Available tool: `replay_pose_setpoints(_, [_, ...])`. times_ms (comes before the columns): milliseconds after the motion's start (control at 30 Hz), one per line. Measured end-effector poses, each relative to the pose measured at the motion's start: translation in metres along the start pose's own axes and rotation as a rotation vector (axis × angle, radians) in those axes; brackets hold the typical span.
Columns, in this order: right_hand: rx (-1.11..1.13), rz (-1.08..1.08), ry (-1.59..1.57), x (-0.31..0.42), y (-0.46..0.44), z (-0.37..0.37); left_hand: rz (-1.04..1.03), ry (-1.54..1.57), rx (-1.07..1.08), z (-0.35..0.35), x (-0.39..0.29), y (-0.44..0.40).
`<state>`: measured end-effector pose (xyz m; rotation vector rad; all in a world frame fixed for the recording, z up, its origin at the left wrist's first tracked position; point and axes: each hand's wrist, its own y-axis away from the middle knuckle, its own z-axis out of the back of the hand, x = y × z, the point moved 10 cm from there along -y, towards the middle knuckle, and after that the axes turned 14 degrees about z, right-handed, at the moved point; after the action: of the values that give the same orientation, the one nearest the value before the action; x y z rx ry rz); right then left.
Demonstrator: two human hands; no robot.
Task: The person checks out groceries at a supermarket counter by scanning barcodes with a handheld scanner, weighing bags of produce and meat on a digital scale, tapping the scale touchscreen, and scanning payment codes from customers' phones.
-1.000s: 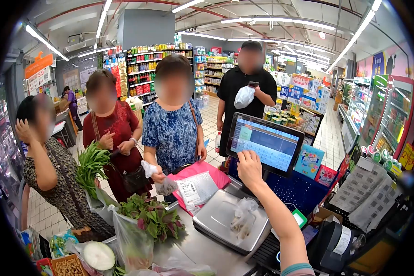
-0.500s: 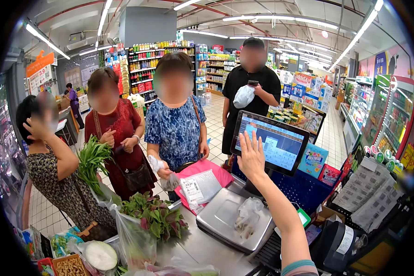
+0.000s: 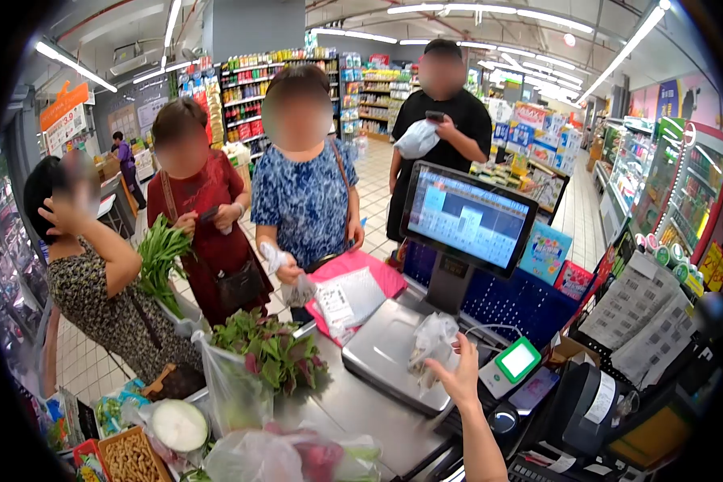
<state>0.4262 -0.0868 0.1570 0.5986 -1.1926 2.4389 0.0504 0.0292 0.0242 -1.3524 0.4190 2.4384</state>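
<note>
My right hand (image 3: 458, 374) reaches in from the bottom, beside a small clear plastic bag (image 3: 432, 344) on the metal scale (image 3: 377, 344). Its thumb and fingers are apart and curved at the bag's right side; whether they touch it I cannot tell. The bag is knotted, with pale brownish contents too unclear to name. Behind the scale stands a lit touchscreen (image 3: 469, 218). My left hand is not in view. At the bottom edge lies a blurred plastic bag (image 3: 257, 456) with something purplish-red near it.
Leafy greens (image 3: 273, 353), a cut white melon (image 3: 178, 426) and a basket of peanuts (image 3: 128, 458) crowd the left. A pink package (image 3: 390, 273) lies behind the scale. A green-framed payment device (image 3: 517, 360) and a printer (image 3: 582, 410) stand right. Several people face the counter.
My right hand has left the touchscreen and come down to the bag on the scale. The screen's display has changed. The purplish-red produce bag shows more at the bottom.
</note>
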Motion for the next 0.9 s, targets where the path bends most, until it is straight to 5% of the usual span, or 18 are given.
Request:
replay_pose_setpoints(167, [-0.024,-0.020,0.217,-0.024,-0.013,-0.038,-0.135,0.085,-0.022,0.011,-0.027,-0.010])
replay_pose_setpoints(233, [0.243,-0.150,-0.234,-0.087,-0.009,-0.106,-0.195,0.136,-0.007,0.010,-0.043,-0.019])
replay_pose_setpoints(333, [0.175,-0.222,-0.514,-0.048,-0.024,-0.087,-0.250,0.213,0.044,0.002,-0.061,-0.030])
replay_pose_setpoints(533, [0.324,-0.241,-0.626,0.003,-0.040,-0.075,-0.295,0.399,0.185,-0.033,-0.084,-0.055])
replay_pose_setpoints(667, [0.425,-0.098,-0.688,0.075,-0.031,-0.083,-0.275,0.509,0.256,-0.060,-0.079,-0.079])
replay_pose_setpoints(700, [0.411,-0.034,-0.714,0.097,-0.028,-0.079,-0.427,0.336,0.172,-0.053,-0.106,-0.075])
replay_pose_setpoints(833, [0.524,0.047,-0.835,0.139,-0.002,-0.092,-0.440,0.233,0.006,-0.030,-0.140,-0.060])
replay_pose_setpoints(867, [0.499,0.327,-0.713,0.160,0.002,-0.091,-0.447,0.195,-0.009,-0.031,-0.134,-0.061])
replay_pose_setpoints(900, [0.467,0.600,-0.579,0.184,0.009,-0.087,-0.390,0.338,0.205,-0.045,-0.120,-0.064])
